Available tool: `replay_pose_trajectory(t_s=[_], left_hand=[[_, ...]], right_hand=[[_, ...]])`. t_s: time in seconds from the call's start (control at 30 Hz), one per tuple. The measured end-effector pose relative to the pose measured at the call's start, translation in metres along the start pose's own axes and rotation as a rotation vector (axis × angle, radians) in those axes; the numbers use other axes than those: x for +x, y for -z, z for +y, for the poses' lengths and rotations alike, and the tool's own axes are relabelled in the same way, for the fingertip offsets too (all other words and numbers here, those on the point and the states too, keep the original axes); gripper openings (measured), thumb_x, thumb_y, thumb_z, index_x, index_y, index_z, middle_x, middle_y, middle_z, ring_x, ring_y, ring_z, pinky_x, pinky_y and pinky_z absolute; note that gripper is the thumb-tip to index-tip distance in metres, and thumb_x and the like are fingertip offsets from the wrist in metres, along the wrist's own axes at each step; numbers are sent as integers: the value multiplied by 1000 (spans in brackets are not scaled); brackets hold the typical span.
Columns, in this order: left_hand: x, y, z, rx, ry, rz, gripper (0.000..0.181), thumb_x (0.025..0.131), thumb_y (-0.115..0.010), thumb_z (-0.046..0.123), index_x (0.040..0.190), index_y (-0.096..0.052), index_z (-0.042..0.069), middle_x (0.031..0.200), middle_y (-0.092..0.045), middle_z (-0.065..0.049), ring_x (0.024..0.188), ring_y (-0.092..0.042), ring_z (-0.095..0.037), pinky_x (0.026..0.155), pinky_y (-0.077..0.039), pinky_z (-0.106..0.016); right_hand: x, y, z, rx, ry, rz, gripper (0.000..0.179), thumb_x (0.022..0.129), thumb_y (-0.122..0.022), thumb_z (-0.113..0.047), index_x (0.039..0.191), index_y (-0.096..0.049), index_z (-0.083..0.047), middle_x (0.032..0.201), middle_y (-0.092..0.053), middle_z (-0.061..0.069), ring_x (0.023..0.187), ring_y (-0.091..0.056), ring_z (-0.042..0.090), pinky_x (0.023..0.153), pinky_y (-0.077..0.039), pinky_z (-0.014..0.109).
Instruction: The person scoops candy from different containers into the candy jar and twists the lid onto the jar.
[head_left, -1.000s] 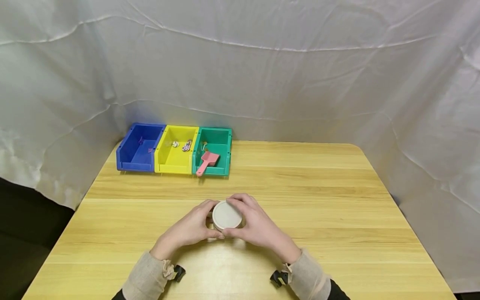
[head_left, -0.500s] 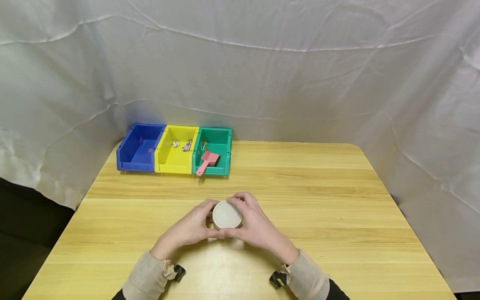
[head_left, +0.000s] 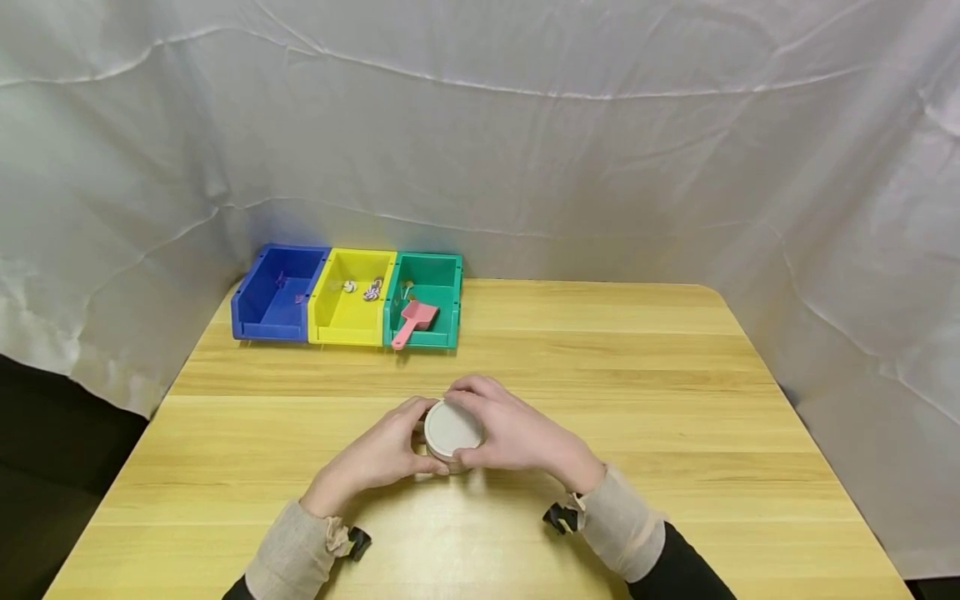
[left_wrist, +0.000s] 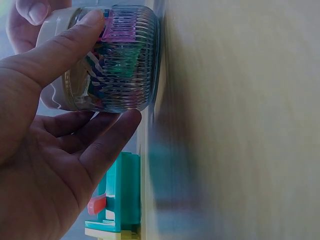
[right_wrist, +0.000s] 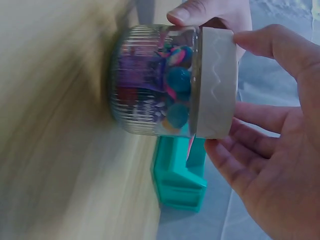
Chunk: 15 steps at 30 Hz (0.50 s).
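Observation:
A ribbed clear glass jar [left_wrist: 127, 55] stands on the table, packed with small colourful pieces, some of them round blue balls [right_wrist: 177, 80]. Its cream lid [head_left: 453, 427] is on top, with a zigzag pattern around its side in the right wrist view. My left hand [head_left: 381, 452] grips the glass body from the left, thumb on the near side and fingers behind. Around the lid's edge, the thumb and fingertips of my right hand [head_left: 517, 429] hold from the right.
Blue [head_left: 270, 333], yellow [head_left: 347, 336] and green [head_left: 448, 342] bins stand side by side at the back left. Small pieces lie in them, and a pink scoop [head_left: 416, 317] leans over the green bin's front. Pale cloth [head_left: 570, 167] hangs behind the wooden table [head_left: 637, 375].
My right hand has turned counterclockwise around the lid, its fingers shifting left on the far side and its thumb right, away from the left thumb. The left hand and jar stay put.

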<state>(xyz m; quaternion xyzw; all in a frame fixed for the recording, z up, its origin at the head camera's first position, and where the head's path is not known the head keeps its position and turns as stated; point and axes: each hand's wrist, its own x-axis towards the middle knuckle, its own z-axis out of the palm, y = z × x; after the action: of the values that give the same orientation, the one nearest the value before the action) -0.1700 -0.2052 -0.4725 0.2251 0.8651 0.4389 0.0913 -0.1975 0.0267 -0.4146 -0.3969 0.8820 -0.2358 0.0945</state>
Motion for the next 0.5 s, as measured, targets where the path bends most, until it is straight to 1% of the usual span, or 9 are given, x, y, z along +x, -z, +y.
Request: replay_pose_trajectory(t_s=[0.1,0.23,0.37,0.5], left_hand=[[0,0,0,16,-7,2,76,77,-94,26,138,-55,4,127,-61,-6,114,-64,-22,100,-55,-42],[-1,0,1,27,-19,8,76,77,-94,27,138,-55,4,126,-62,-5,113,-65,-22,99,-55,-43],[-1,1,1,20,-21,5,75,77,-94,26,137,-55,3,126,-61,-6,112,-65,-22,99,-55,-42],[-1,1,1,20,-22,7,75,77,-94,26,137,-54,2,125,-61,-7,111,-66,-23,97,-56,-41]], right_hand=[[2,2,-1,-28,11,-14,73,83,-83,-32,145,-57,-4,143,-53,8,126,-51,21,99,-51,35],[4,0,-2,-51,14,0,73,82,-85,-34,142,-59,-3,139,-55,8,121,-53,20,96,-52,34],[2,-6,-3,-54,-15,40,70,82,-86,-37,138,-62,-4,136,-56,8,118,-54,20,93,-54,34],[0,-12,-5,-43,-65,104,71,82,-86,-42,136,-63,-3,133,-56,9,117,-55,22,92,-55,36]])
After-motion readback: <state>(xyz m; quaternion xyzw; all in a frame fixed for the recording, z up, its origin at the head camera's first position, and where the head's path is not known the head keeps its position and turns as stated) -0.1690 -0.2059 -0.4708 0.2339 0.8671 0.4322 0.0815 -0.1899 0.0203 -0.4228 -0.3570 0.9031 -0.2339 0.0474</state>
